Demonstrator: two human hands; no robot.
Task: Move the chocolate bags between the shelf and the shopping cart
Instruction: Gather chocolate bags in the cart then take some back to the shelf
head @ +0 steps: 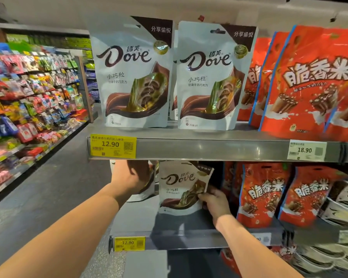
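Observation:
On the lower shelf [169,235] a white Dove chocolate bag [181,187] stands upright; my right hand [214,201] grips its right edge, thumb on the front. My left hand [132,175] reaches under the upper shelf [209,149] and holds another white Dove bag [144,195], mostly hidden behind the hand. Two more white Dove bags [133,77] [211,77] stand upright on the upper shelf, with others behind them. No shopping cart is in view.
Red chocolate bags [309,83] fill the right of the upper shelf, and more red bags [263,193] stand on the lower one. Yellow price tags [113,146] hang on the shelf edges. An aisle floor [38,197] and a snack rack [28,93] lie left.

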